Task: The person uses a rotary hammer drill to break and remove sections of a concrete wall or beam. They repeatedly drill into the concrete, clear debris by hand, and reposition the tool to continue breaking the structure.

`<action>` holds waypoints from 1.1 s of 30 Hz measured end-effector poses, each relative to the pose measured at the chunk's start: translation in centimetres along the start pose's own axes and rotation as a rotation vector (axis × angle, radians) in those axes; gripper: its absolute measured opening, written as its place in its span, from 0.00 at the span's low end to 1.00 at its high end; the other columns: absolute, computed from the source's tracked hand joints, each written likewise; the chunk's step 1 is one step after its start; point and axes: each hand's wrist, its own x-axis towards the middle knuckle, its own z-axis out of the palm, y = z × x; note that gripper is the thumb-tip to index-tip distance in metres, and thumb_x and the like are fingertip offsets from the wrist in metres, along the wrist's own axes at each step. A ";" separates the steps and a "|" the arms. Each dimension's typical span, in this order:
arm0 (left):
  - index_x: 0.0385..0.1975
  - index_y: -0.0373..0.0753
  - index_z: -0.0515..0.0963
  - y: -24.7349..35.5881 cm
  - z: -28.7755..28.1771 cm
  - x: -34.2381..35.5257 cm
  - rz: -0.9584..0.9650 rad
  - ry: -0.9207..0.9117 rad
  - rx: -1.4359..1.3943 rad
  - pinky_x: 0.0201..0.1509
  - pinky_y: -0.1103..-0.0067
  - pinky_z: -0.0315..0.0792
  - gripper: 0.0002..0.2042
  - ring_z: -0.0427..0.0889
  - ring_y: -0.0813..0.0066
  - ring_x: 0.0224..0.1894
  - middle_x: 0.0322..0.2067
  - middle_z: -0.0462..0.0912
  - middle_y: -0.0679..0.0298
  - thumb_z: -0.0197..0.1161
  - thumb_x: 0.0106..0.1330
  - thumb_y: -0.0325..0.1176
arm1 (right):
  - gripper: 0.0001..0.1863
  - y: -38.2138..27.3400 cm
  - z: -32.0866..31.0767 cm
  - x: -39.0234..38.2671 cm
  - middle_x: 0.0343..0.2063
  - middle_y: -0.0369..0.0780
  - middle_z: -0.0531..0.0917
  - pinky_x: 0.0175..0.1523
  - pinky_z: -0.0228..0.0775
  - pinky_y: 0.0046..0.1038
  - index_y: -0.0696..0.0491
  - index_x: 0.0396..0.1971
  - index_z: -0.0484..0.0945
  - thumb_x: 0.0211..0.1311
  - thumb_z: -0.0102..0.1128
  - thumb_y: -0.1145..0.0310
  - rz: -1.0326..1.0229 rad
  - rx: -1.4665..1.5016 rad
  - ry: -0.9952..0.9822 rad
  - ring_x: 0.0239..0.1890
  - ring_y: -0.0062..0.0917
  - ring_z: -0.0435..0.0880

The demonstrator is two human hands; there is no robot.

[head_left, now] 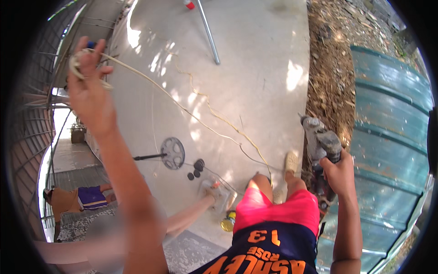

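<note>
My left hand (93, 98) is raised at the upper left, with its fingers curled round a looped cream cable (146, 78). A small blue piece (91, 44) shows at its fingertips; I cannot make out what it is. From this hand the cable sags across the concrete floor toward my feet. Low on the right, my right hand (341, 176) grips the handle of a worn grey power drill (317, 135). Its bit points up and to the left, over the edge of the concrete. The trigger is hidden by my fingers.
A metal pipe (209, 34) lies ahead near a red object (189, 4). To the left are a grey weight plate (173, 153), black discs (197, 169), another person's leg (194, 212) and a yellow can (227, 223). Dirt (331, 77) and green corrugated sheeting (388, 137) lie right.
</note>
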 end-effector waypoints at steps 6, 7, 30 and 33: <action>0.71 0.33 0.70 -9.9 12.7 23.3 0.337 -0.042 -0.031 0.47 0.83 0.80 0.27 0.85 0.64 0.62 0.65 0.79 0.54 0.62 0.80 0.42 | 0.17 -18.9 2.1 20.2 0.23 0.42 0.86 0.32 0.77 0.31 0.65 0.44 0.83 0.56 0.66 0.72 -0.034 0.013 -0.072 0.22 0.23 0.83; 0.71 0.33 0.70 -11.9 15.0 27.6 0.365 -0.023 -0.043 0.47 0.83 0.80 0.26 0.85 0.64 0.62 0.65 0.80 0.54 0.62 0.80 0.42 | 0.17 -21.3 2.5 24.6 0.22 0.42 0.86 0.30 0.76 0.30 0.65 0.44 0.83 0.56 0.67 0.71 -0.091 -0.007 -0.031 0.21 0.22 0.83; 0.54 0.40 0.85 -91.3 83.7 41.7 -1.049 -0.798 -0.046 0.42 0.71 0.82 0.18 0.90 0.71 0.35 0.34 0.90 0.57 0.71 0.71 0.44 | 0.26 -56.5 39.5 130.1 0.37 0.59 0.87 0.53 0.79 0.50 0.55 0.54 0.83 0.56 0.71 0.59 -0.521 -0.631 -0.050 0.46 0.59 0.86; 0.53 0.38 0.85 -106.4 95.1 30.0 -0.820 -0.887 0.177 0.41 0.71 0.82 0.15 0.89 0.72 0.36 0.38 0.90 0.58 0.71 0.68 0.33 | 0.22 -50.8 49.6 143.2 0.34 0.58 0.88 0.49 0.80 0.53 0.55 0.47 0.82 0.55 0.71 0.58 -0.483 -0.745 -0.121 0.42 0.58 0.86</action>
